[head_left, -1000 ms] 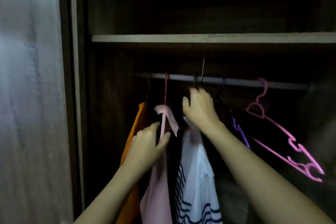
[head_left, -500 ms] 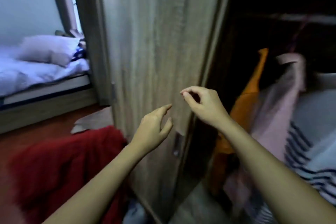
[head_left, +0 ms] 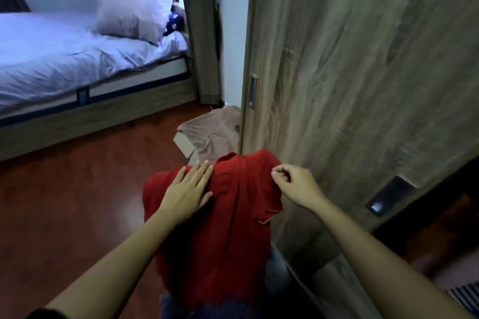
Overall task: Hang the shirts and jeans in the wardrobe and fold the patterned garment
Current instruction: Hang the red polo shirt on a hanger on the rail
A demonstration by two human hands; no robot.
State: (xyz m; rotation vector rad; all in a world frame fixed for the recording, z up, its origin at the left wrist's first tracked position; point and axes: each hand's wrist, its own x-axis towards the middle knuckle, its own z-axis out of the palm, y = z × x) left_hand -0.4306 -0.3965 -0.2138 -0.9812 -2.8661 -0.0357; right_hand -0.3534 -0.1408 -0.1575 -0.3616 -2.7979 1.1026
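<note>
The red shirt (head_left: 223,235) is plain deep red, with a thin pale trim on its sleeve hem. It lies draped over a heap on the floor (head_left: 77,202), against the wardrobe door (head_left: 363,85), with blue cloth (head_left: 276,267) showing beneath. The left hand (head_left: 188,189) rests flat on it, grip slack and fingers straight. The right hand (head_left: 295,182) curls at the shirt's right edge; I cannot tell whether its grip has caught the cloth.
</note>
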